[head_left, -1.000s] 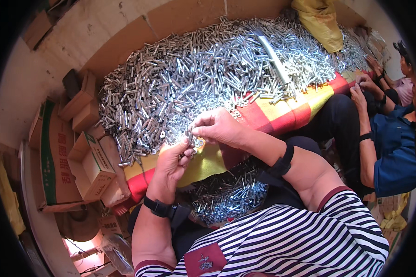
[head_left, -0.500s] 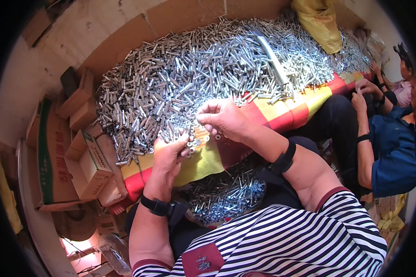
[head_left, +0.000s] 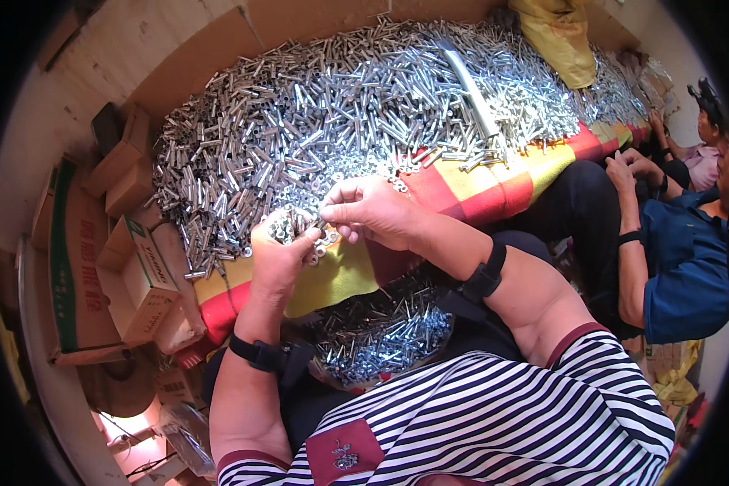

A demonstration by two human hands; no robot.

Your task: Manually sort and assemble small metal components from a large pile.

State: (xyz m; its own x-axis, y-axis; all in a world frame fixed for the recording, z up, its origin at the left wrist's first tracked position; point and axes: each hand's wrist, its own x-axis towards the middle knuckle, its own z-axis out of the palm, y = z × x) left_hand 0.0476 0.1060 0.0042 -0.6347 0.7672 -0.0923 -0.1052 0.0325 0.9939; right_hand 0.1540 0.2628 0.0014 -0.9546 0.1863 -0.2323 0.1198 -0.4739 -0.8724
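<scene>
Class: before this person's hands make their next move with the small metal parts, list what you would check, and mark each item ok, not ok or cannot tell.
1. Left hand holds a handful of small parts: ok.
2. Right hand pinches a piece at the left fingertips: ok.
3. Kind of piece pinched: cannot tell.
4. Pile of bolts lies just beyond the hands: ok.
5. Lap pile sits below the hands: ok.
6. Co-worker's hands stay apart from them: ok.

Small silvery bolts (head_left: 286,227), perhaps with nuts, bunched in the left hand (head_left: 277,257).
</scene>
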